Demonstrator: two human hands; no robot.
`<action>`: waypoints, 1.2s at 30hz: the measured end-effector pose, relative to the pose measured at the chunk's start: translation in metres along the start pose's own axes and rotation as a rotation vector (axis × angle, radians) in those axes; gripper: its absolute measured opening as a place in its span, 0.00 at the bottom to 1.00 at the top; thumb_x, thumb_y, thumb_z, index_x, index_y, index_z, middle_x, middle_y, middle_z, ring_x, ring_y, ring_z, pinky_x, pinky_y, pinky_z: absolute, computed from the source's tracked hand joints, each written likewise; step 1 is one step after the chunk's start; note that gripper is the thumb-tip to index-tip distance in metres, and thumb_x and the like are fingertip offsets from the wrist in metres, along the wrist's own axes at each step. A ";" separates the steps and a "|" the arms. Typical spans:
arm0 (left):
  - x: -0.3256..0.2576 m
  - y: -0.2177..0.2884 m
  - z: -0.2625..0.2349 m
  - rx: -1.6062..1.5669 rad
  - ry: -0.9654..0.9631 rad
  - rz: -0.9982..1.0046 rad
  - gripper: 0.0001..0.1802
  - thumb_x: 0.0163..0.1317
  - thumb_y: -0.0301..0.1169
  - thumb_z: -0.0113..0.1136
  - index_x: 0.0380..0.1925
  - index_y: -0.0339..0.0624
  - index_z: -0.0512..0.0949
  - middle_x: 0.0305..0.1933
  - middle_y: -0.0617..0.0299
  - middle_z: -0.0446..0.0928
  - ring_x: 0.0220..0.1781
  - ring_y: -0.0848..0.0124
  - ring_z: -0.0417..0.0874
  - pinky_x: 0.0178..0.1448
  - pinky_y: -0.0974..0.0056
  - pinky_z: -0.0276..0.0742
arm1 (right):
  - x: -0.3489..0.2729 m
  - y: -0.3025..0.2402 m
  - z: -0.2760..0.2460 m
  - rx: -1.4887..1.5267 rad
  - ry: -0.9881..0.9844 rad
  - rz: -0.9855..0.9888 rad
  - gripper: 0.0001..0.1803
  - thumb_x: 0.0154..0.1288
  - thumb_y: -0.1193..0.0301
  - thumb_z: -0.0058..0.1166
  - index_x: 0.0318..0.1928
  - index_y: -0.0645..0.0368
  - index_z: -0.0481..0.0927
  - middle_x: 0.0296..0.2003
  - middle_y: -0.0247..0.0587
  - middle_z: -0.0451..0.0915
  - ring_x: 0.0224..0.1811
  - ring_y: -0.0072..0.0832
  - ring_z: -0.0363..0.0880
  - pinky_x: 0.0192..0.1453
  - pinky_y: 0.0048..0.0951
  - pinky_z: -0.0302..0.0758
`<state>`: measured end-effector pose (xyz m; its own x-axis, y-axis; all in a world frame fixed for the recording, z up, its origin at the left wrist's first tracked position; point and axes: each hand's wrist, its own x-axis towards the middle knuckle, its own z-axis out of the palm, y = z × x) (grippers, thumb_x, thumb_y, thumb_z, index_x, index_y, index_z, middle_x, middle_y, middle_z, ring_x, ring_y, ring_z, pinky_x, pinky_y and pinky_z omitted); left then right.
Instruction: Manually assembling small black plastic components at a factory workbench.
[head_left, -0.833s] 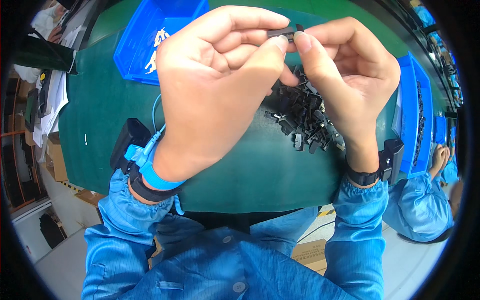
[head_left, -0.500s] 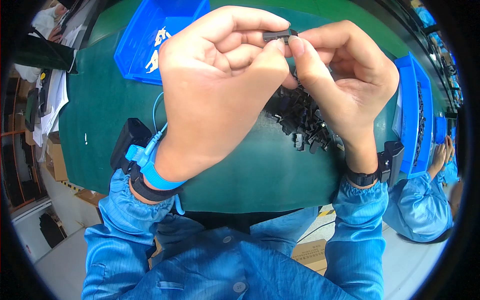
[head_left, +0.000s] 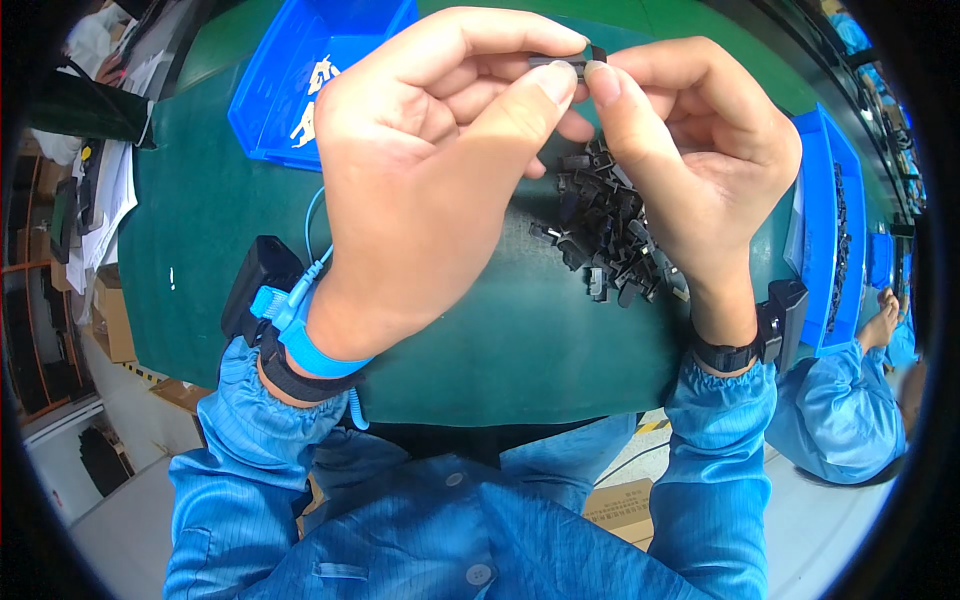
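Pinching one small black part (head_left: pixel 570 62) between both hands, dark green table (head_left: pixel 200 220), probably workshop.

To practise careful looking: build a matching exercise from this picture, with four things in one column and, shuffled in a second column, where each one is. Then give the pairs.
Things
1. small black part
2. pile of black parts
3. blue bin
4. blue strap

Places
A. on the green mat, under the hands
B. on the left wrist
C. pinched between the fingertips of both hands
D. far left of the mat

Pairs: 1-C, 2-A, 3-D, 4-B
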<state>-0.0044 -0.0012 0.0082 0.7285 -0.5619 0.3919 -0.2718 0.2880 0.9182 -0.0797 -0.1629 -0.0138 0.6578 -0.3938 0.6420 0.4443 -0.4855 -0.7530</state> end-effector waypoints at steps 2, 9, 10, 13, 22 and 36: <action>-0.001 -0.004 -0.005 -0.024 0.030 -0.023 0.13 0.69 0.22 0.61 0.52 0.29 0.82 0.43 0.54 0.86 0.42 0.72 0.86 0.36 0.70 0.79 | 0.008 -0.015 0.001 -0.045 -0.062 0.011 0.03 0.66 0.81 0.65 0.39 0.68 0.85 0.27 0.30 0.84 0.27 0.09 0.76 0.30 0.12 0.68; 0.002 -0.008 -0.016 0.076 -0.058 0.010 0.13 0.71 0.22 0.60 0.53 0.29 0.82 0.44 0.52 0.85 0.43 0.72 0.85 0.42 0.70 0.78 | 0.011 -0.025 0.001 -0.124 -0.112 0.049 0.04 0.66 0.80 0.66 0.40 0.67 0.86 0.27 0.28 0.83 0.26 0.07 0.74 0.28 0.10 0.65; 0.001 -0.011 -0.016 0.079 -0.056 0.010 0.13 0.71 0.22 0.60 0.53 0.29 0.82 0.44 0.52 0.85 0.43 0.72 0.85 0.42 0.70 0.78 | 0.011 -0.025 0.002 -0.122 -0.113 0.048 0.04 0.66 0.80 0.66 0.40 0.67 0.86 0.27 0.28 0.83 0.26 0.07 0.74 0.28 0.10 0.65; -0.001 -0.004 -0.006 -0.273 -0.029 -0.013 0.14 0.71 0.22 0.60 0.54 0.28 0.81 0.43 0.52 0.85 0.42 0.71 0.84 0.42 0.70 0.78 | 0.011 -0.023 0.002 -0.160 -0.107 0.037 0.05 0.66 0.79 0.67 0.41 0.67 0.86 0.27 0.28 0.84 0.27 0.07 0.75 0.28 0.10 0.65; 0.003 -0.008 -0.018 0.009 -0.065 0.016 0.14 0.72 0.23 0.59 0.54 0.28 0.80 0.42 0.51 0.85 0.41 0.70 0.84 0.42 0.70 0.78 | 0.005 -0.013 0.007 0.006 0.029 0.117 0.06 0.67 0.79 0.67 0.43 0.67 0.86 0.28 0.29 0.85 0.28 0.08 0.77 0.29 0.10 0.68; 0.004 -0.020 -0.022 -0.461 -0.174 -0.038 0.15 0.74 0.26 0.57 0.56 0.30 0.80 0.40 0.52 0.84 0.39 0.71 0.83 0.41 0.70 0.78 | 0.013 -0.015 0.008 0.049 -0.172 0.027 0.09 0.68 0.79 0.66 0.47 0.68 0.86 0.31 0.32 0.85 0.31 0.12 0.79 0.32 0.12 0.70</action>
<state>0.0180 0.0078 -0.0096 0.6056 -0.6888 0.3984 0.0883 0.5558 0.8266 -0.0730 -0.1549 0.0044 0.7627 -0.2645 0.5902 0.4511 -0.4365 -0.7784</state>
